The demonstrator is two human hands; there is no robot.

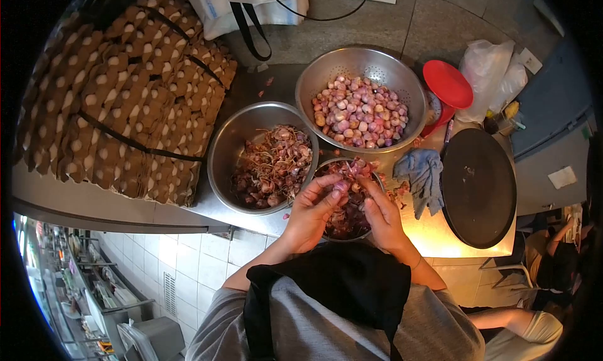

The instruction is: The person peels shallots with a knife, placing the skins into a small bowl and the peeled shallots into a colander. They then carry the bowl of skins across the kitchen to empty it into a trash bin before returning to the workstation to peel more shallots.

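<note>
My left hand (312, 211) is closed on a small pinkish shallot (341, 185), above a metal bowl (352, 238) of dark red skins. Close beside it, my right hand (384, 213) has its fingers bent toward the shallot; what its fingertips hold, if anything, is too small to tell. To the left, a steel bowl (220, 153) contains unpeeled shallots with dry roots (271, 166). Behind my hands, a large steel colander (408, 84) contains many peeled shallots (361, 113).
Stacked egg trays (119, 103) stand at the left. On the right are a blue-grey cloth (422, 177), a round black tray (478, 188), a red scale (448, 84) and plastic bags (485, 72). Another person's arm (502, 320) shows at the lower right.
</note>
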